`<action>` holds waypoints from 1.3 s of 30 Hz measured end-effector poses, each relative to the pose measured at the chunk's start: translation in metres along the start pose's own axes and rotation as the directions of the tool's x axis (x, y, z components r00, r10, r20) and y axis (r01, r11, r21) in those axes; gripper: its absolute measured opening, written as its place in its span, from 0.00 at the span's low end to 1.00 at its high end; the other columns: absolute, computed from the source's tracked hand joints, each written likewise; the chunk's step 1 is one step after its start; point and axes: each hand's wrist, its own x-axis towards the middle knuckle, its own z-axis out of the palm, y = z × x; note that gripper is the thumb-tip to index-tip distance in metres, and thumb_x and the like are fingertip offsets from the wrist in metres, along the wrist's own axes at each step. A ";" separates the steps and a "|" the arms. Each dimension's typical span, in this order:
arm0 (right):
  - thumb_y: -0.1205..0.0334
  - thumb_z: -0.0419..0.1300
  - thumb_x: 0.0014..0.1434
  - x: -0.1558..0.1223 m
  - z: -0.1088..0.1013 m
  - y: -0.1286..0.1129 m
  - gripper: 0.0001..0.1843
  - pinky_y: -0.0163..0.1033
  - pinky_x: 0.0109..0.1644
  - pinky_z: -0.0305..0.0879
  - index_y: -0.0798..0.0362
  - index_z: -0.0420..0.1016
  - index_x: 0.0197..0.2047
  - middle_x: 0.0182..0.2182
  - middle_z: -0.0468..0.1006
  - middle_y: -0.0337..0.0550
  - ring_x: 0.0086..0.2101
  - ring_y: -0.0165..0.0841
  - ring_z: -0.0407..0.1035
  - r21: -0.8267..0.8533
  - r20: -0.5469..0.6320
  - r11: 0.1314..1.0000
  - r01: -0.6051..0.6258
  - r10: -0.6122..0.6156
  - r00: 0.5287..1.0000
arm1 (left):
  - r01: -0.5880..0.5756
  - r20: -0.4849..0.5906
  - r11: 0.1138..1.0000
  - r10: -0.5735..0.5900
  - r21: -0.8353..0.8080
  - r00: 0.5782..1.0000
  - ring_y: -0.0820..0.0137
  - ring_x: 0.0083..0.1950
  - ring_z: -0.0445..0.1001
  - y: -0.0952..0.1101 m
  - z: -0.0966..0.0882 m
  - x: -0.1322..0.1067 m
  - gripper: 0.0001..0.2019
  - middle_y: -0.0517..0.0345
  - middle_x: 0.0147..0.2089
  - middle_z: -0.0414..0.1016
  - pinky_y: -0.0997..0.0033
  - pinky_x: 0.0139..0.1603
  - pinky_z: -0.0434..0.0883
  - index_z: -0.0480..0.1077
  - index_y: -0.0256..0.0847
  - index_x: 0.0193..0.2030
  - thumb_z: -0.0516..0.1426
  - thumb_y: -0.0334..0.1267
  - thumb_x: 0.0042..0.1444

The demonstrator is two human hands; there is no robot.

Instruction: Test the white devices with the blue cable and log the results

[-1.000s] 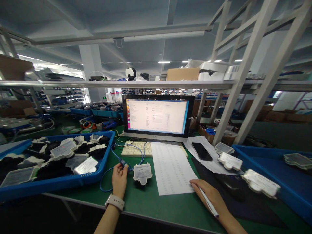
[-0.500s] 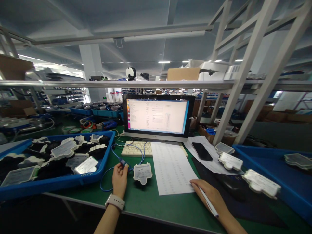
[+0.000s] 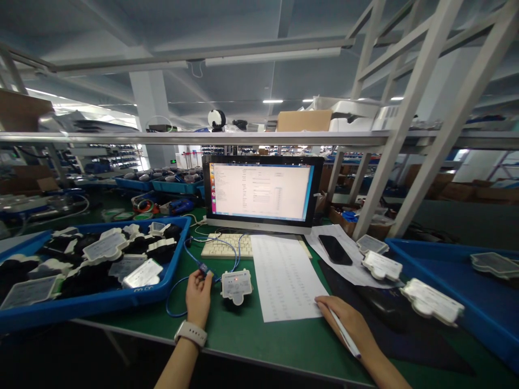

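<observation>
My left hand [image 3: 198, 289], with a watch on the wrist, is closed on a small blue cable adapter [image 3: 204, 268] joined to a blue cable [image 3: 177, 313]. Just right of it lies a white labelled module [image 3: 236, 286], a small red light showing on its face. My right hand [image 3: 344, 324] grips a white pen [image 3: 344, 332] and rests at the lower right edge of a printed sheet [image 3: 284, 281]. The pen slants back across the hand; its tip is hidden by the fingers.
Behind the sheet stand a keyboard [image 3: 223, 246] and a lit monitor [image 3: 261, 192]. A blue tray [image 3: 174, 270] of several modules sits left. To the right are a phone [image 3: 334, 249], a dark mouse [image 3: 381, 308], loose modules [image 3: 432, 301] and another blue tray [image 3: 425, 254].
A red light now shows on the white module, where none was visible before. Both hands stay nearly where they were; the view has shifted slightly.
</observation>
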 end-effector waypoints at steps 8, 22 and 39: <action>0.57 0.49 0.60 0.000 -0.001 -0.001 0.15 0.39 0.42 0.72 0.50 0.76 0.37 0.35 0.80 0.44 0.36 0.35 0.75 -0.011 -0.006 1.000 0.003 -0.003 1.000 | 0.002 0.010 1.000 -0.002 0.000 1.000 0.64 0.41 0.74 -0.001 0.000 0.001 0.17 0.52 0.37 0.73 0.59 0.48 0.70 0.65 0.37 0.39 0.62 0.40 0.42; 0.57 0.49 0.60 0.000 -0.001 -0.002 0.15 0.40 0.44 0.70 0.49 0.76 0.38 0.36 0.79 0.44 0.38 0.36 0.73 0.014 0.029 0.999 -0.043 0.042 0.999 | 0.000 0.018 1.000 -0.001 0.029 1.000 0.64 0.41 0.74 0.000 0.000 -0.001 0.18 0.53 0.37 0.73 0.59 0.47 0.70 0.65 0.37 0.39 0.62 0.42 0.42; 0.62 0.48 0.58 -0.003 0.003 0.005 0.15 0.40 0.43 0.72 0.49 0.76 0.38 0.36 0.79 0.44 0.37 0.36 0.74 0.044 0.018 0.999 -0.006 0.005 1.000 | -0.011 0.017 1.000 0.010 0.015 1.000 0.64 0.41 0.74 -0.002 -0.001 0.000 0.19 0.52 0.37 0.73 0.61 0.46 0.71 0.66 0.37 0.39 0.63 0.43 0.41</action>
